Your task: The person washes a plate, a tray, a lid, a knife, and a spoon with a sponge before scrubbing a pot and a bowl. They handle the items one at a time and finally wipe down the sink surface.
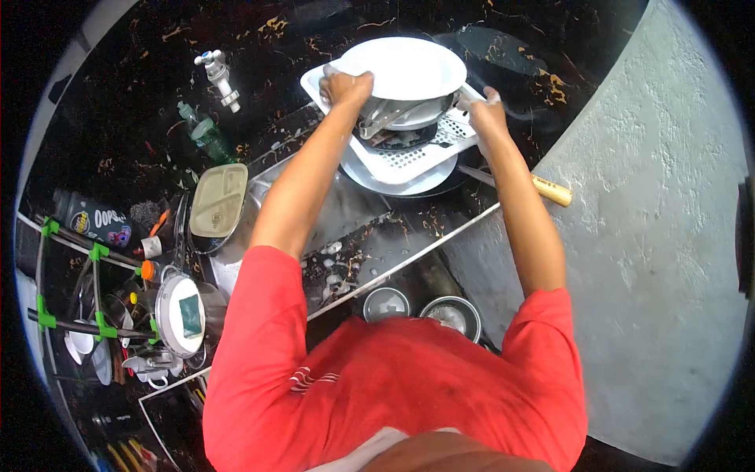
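Note:
Both my hands are at the sides of a white perforated plastic tray stacked with dishes. My left hand is closed on its left edge, by the rim of a white plate on top of the stack. Closed on the right edge is my right hand, with some fingers hidden behind it. Metal and dark dishes sit under the plate. Below the tray shows a pale round basin or plate, and a wooden handle sticks out past my right forearm.
A tap, a green bottle and a divided beige tray are on the left. A wire rack with utensils stands at far left. Metal pots sit below the counter edge, near a grey wall.

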### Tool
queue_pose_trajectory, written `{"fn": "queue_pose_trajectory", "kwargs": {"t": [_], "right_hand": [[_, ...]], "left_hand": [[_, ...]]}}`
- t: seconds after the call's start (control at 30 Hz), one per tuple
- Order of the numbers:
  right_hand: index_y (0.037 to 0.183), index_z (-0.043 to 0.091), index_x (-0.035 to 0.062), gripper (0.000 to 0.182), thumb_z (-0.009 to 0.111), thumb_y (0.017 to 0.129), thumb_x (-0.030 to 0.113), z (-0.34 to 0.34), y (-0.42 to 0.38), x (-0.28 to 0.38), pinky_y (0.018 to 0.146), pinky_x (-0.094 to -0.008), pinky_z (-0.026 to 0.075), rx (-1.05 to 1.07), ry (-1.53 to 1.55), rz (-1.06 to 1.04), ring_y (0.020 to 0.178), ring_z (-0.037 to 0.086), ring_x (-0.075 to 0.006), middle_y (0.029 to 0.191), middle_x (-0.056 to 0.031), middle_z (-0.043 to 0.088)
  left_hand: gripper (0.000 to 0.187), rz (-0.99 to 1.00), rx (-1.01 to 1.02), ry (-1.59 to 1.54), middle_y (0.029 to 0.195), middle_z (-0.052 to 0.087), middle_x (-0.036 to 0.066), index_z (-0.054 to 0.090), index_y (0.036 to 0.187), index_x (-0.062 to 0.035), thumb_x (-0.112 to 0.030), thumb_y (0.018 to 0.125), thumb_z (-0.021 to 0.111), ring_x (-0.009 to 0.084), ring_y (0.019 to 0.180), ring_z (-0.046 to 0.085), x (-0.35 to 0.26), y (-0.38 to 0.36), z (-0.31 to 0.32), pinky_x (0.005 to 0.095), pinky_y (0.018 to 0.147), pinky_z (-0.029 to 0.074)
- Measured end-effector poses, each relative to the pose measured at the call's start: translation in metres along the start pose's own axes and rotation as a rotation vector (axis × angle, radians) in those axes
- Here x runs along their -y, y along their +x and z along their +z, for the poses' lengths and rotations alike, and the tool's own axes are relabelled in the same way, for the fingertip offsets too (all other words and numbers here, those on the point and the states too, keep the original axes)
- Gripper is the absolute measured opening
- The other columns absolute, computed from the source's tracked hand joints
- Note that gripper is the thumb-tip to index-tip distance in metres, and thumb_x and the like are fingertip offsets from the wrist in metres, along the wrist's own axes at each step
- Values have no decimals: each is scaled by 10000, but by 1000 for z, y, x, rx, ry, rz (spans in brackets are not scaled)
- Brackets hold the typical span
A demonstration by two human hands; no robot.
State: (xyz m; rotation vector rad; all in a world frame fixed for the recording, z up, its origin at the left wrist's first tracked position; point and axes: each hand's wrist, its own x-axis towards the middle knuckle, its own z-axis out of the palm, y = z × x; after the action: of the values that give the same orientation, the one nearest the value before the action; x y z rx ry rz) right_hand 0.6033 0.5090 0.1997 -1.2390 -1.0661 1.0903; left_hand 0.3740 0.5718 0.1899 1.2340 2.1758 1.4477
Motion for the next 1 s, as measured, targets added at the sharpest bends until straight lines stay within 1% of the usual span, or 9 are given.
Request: {"fn": "queue_pose_trajectory", "kwargs": {"t": [0.07, 0.1, 0.27, 0.4, 0.43, 0.53, 0.7, 0.87, 1.0], "right_hand": [[1346, 295, -65, 778, 659, 673, 75, -11, -23, -4, 935, -359, 411, -72, -160, -275, 1152, 498, -313, 1257, -276, 471], [1325, 348, -40, 738, 685, 688, 117, -21, -32, -9, 958, -377, 401, -88, -214, -382, 1152, 495, -313, 1247, -257, 492], [1195, 490, -17, 422, 615, 792, 8, -55, -122, -37, 888, -308, 468, -117, 38, -403, 1039, 570, -216, 1146, -163, 575], [1177, 498, 0, 359, 607, 836, 32, -73, -191, -84, 820, -283, 498, -56, 118, -352, 920, 610, -178, 1055, -124, 616], [1167, 506, 3, 351, 617, 837, 51, -77, -202, -95, 778, -288, 508, -53, 123, -305, 907, 611, -185, 1048, -131, 616], [1150, 515, 4, 334, 623, 838, 60, -82, -222, -123, 749, -289, 515, 36, 142, -177, 895, 610, -185, 1024, -129, 619], [1129, 524, -1, 316, 604, 824, -14, -52, -240, -143, 812, -271, 493, 322, 9, -44, 928, 594, -151, 1005, -102, 620], [1075, 564, -10, 262, 607, 817, -21, 20, -235, -130, 758, -265, 505, 719, -293, -13, 915, 601, -135, 1018, -80, 620], [1058, 589, 17, 294, 645, 771, 55, 105, -208, -140, 721, -281, 516, 868, -545, -389, 878, 626, -196, 1007, -131, 621]], "left_hand": [[951, 116, 104, -55, 1329, 287, 337, 161, 1392, 38, -242, 646, 681, 471, 1287, 223, 0, -4, -8, 504, 1080, 208], [908, 197, 56, -53, 1336, 282, 338, 196, 1389, 26, -233, 659, 669, 462, 1294, 211, 2, -7, -8, 523, 1072, 219], [791, 480, -22, -92, 1294, 390, 320, 349, 1312, 54, -249, 670, 698, 452, 1204, 378, 18, -25, -36, 453, 1036, 318], [725, 612, -144, -172, 1253, 487, 260, 419, 1287, 47, -251, 711, 742, 363, 1184, 467, 56, -47, -77, 405, 1012, 359], [680, 672, -174, -281, 1163, 544, 238, 436, 1236, 58, -231, 695, 729, 365, 1078, 528, 75, -51, -87, 427, 941, 411], [562, 388, -56, -564, 1179, 542, 163, 444, 1263, -6, -171, 790, 697, 217, 1037, 545, 123, -114, -143, 322, 881, 454], [471, 76, -254, -507, 1096, 577, 131, 439, 1259, 10, -112, 849, 638, 171, 1001, 567, 232, -213, -205, 276, 875, 456], [432, -17, -457, -372, 1077, 584, 116, 454, 1247, 11, -87, 858, 614, 146, 928, 575, 266, -280, -258, 254, 817, 467], [403, -43, -513, -329, 1000, 610, 104, 474, 1231, 12, -83, 861, 604, 135, 879, 581, 283, -296, -280, 263, 774, 478]]}}
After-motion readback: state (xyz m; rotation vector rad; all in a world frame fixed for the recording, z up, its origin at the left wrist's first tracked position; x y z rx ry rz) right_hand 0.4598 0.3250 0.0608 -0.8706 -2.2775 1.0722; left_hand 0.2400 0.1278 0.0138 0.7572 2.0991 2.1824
